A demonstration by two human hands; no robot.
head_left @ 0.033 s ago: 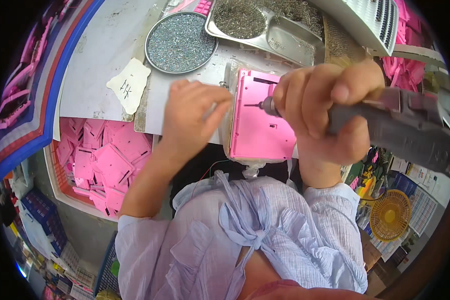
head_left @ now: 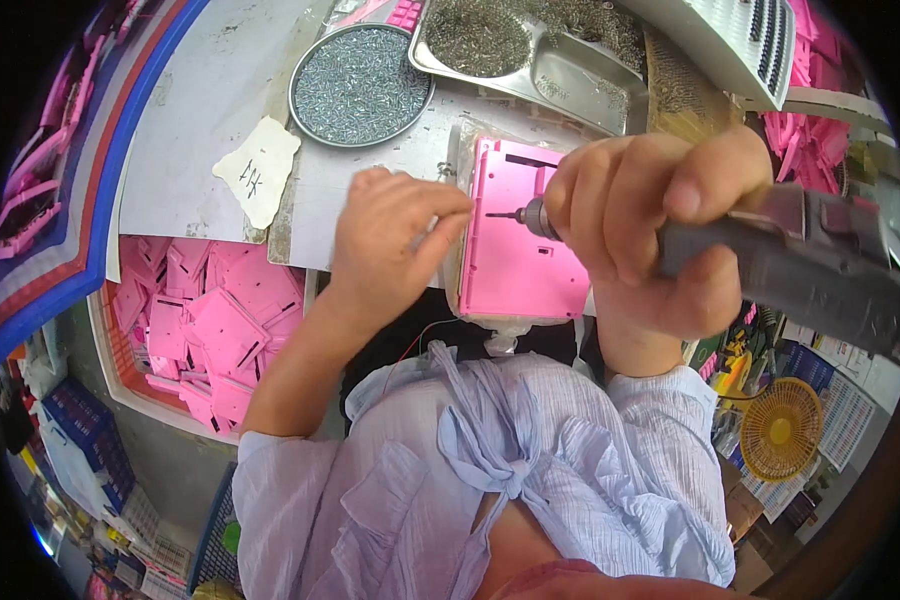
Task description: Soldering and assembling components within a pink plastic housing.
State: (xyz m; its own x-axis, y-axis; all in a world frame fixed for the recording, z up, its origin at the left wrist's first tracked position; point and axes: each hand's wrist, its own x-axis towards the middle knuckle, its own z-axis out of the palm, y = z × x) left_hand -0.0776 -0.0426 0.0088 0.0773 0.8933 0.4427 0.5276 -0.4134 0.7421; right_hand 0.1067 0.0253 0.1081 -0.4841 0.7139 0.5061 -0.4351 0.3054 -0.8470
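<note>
My right hand (head_left: 660, 225) is wrapped round a dark grey electric screwdriver (head_left: 800, 265), which lies almost level with its thin bit (head_left: 502, 215) pointing left. Under the bit is a flat pink plastic panel (head_left: 515, 265) with a dark slot and a small cut-out, resting on a plastic-wrapped base. My left hand (head_left: 395, 240) hovers by the panel's left edge, just left of the bit's tip. Its thumb and forefinger are pinched together; anything between them is too small to make out.
A round metal dish of small screws (head_left: 360, 85) stands beyond my left hand. Next to it is a steel tray (head_left: 580, 85) holding small metal parts. A torn paper note (head_left: 257, 170) lies at left. Pink panels fill a crate (head_left: 220, 325); a yellow basket (head_left: 780, 430) sits at right.
My left hand has shifted slightly right, bringing its pinched fingertips closer to the bit. The screwdriver has moved only a little.
</note>
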